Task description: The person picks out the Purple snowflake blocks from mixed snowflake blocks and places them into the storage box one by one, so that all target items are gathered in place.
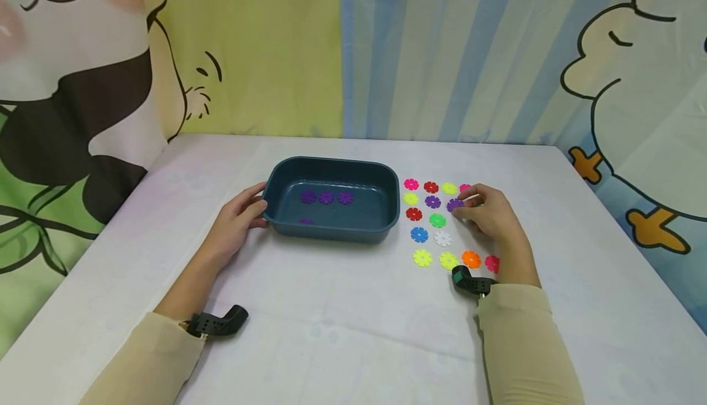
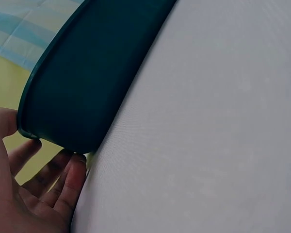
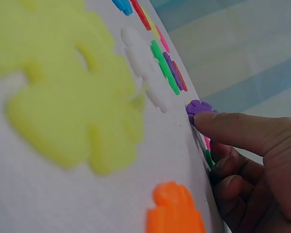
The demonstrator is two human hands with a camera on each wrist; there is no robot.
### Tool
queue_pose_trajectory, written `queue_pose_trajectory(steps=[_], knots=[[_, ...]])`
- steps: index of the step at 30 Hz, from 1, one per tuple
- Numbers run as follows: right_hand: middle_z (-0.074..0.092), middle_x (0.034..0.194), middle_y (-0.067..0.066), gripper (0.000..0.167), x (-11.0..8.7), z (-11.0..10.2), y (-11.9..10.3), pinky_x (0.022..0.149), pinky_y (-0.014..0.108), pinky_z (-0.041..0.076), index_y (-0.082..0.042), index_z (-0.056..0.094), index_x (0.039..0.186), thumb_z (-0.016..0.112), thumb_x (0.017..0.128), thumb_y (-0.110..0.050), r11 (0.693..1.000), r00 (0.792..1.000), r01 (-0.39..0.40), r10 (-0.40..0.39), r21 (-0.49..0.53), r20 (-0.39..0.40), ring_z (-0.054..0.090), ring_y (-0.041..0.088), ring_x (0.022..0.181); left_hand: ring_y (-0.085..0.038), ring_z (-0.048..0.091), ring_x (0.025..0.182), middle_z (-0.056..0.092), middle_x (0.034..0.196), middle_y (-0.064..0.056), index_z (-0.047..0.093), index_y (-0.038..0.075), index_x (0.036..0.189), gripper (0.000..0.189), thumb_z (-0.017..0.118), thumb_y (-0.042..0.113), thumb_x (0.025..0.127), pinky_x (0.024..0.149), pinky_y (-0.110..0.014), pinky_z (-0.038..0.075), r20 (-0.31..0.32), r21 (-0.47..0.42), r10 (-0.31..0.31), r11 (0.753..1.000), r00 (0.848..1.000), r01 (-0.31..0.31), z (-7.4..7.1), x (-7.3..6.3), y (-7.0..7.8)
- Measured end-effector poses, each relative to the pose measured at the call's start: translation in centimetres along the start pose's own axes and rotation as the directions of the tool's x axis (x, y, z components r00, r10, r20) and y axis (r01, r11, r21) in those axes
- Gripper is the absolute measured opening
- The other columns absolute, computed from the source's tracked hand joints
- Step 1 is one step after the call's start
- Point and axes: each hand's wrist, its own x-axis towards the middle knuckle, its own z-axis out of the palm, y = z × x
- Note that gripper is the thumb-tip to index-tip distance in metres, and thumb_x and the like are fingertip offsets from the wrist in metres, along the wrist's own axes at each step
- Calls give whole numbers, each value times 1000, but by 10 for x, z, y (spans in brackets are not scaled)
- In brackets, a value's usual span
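Observation:
At its left end, a dark teal plastic basin (image 1: 331,234) is held by my left hand (image 1: 239,218). In the left wrist view, the thumb (image 2: 4,121) meets the rim and the other fingers lie against the end wall. Several purple notched discs (image 1: 326,197) lie inside the basin. My right hand (image 1: 491,212) pinches another purple snowflake disc (image 1: 455,205) to the right of the basin. The right wrist view has this purple disc (image 3: 200,108) tilted at the thumb tip; part of it is hidden.
Loose discs lie in rough rows right of the basin, among them a purple disc (image 1: 432,202), a green disc (image 1: 437,220), a white disc (image 1: 443,239) and an orange disc (image 1: 471,259). The white-covered table (image 1: 342,331) ends at a printed curtain (image 1: 420,55).

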Motion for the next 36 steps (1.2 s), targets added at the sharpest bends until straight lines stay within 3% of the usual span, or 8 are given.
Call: queue_pose_trajectory(steps=[21, 31, 36], knots=[[62, 106, 13, 47, -5, -5, 3, 64, 25, 53, -17, 59, 140, 73, 97, -33, 994, 998, 54, -52, 97, -16, 56, 25, 76, -1, 66, 93, 56, 144, -25, 38, 16, 161, 54, 48, 33, 110, 87, -13, 56, -7, -7, 8, 1000, 1000, -8, 0, 0, -1], [65, 113, 11, 48, -7, -4, 2, 67, 24, 52, -23, 60, 139, 73, 96, -41, 979, 995, 61, -45, 193, -85, 57, 24, 83, -1, 66, 95, 55, 146, -24, 38, 15, 161, 55, 49, 33, 110, 87, -14, 56, -5, -7, 8, 1000, 1000, -8, 0, 0, -1], [68, 107, 6, 49, -5, -5, 2, 68, 24, 53, -21, 61, 138, 73, 96, -43, 966, 991, 96, -71, 242, -111, 59, 23, 83, -1, 66, 96, 54, 148, -24, 38, 16, 161, 55, 48, 34, 110, 88, -13, 56, -5, -6, 3, 1000, 1000, -3, 0, 0, -1]])
